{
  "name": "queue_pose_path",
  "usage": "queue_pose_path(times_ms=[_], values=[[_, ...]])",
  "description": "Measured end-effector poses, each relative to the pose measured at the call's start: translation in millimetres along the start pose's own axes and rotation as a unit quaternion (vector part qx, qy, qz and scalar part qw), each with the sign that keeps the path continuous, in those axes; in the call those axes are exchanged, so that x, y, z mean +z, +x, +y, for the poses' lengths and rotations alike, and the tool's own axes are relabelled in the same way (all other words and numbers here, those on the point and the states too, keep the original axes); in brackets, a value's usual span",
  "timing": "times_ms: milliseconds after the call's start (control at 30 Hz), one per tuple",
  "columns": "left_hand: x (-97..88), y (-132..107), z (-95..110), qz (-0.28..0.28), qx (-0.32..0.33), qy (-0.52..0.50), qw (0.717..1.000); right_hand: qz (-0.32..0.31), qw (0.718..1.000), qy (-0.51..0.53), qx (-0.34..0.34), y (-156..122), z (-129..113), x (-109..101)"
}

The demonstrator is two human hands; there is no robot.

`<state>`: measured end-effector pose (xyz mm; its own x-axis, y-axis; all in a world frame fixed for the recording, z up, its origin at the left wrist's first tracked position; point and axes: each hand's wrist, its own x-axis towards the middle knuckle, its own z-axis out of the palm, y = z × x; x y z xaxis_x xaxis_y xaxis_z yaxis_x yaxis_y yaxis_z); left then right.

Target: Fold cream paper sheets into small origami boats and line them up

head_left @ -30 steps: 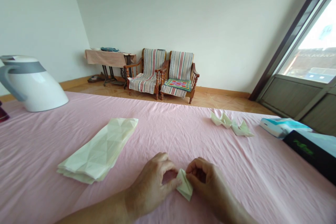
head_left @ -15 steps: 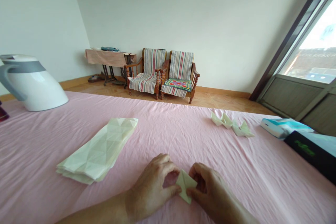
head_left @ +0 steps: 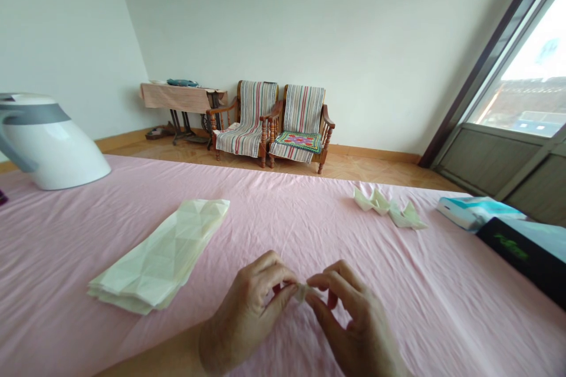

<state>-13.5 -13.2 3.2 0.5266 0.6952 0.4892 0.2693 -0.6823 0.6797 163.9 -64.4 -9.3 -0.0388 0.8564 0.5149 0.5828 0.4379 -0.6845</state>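
Note:
My left hand [head_left: 247, 312] and my right hand [head_left: 349, 321] meet near the front of the pink-covered table [head_left: 283, 218]. Both pinch a small folded piece of pale green paper [head_left: 303, 291] between thumb and fingertips, held just above the cloth. Only a thin sliver of the paper shows between the fingers. A stack of creased pale green paper sheets [head_left: 161, 256] lies to the left of my left hand. Two folded paper shapes [head_left: 389, 209] rest farther back on the right.
A white kettle [head_left: 48, 141] stands at the far left. A teal and white box [head_left: 480, 212] and a black case [head_left: 526, 256] lie at the right edge. Beyond the table are two striped wooden armchairs [head_left: 274, 123], a small side table [head_left: 183, 97] and a large window [head_left: 530, 70].
The paper piece was turned and squeezed between both hands, so it shows much smaller now. My fingers rose a little and shifted into a fingertip pinch. The view moved slightly.

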Motion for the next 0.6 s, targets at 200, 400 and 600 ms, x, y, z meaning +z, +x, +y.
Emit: queue_pose_path(times_ms=[200, 400, 600], values=[[1.3, 0.3, 0.0, -0.002, 0.018, 0.000, 1.000, -0.016, 1.000, 0.021, -0.003, 2.4, -1.4, 0.9], [1.3, -0.7, 3.2, -0.003, 0.032, 0.003, 0.999, 0.013, 1.000, 0.025, -0.005, 5.0, -6.0, 3.1], [1.8, 1.0, 6.3, 0.015, 0.036, 0.005, 0.999, 0.004, 0.999, 0.037, -0.002, 3.4, -5.7, 3.9]])
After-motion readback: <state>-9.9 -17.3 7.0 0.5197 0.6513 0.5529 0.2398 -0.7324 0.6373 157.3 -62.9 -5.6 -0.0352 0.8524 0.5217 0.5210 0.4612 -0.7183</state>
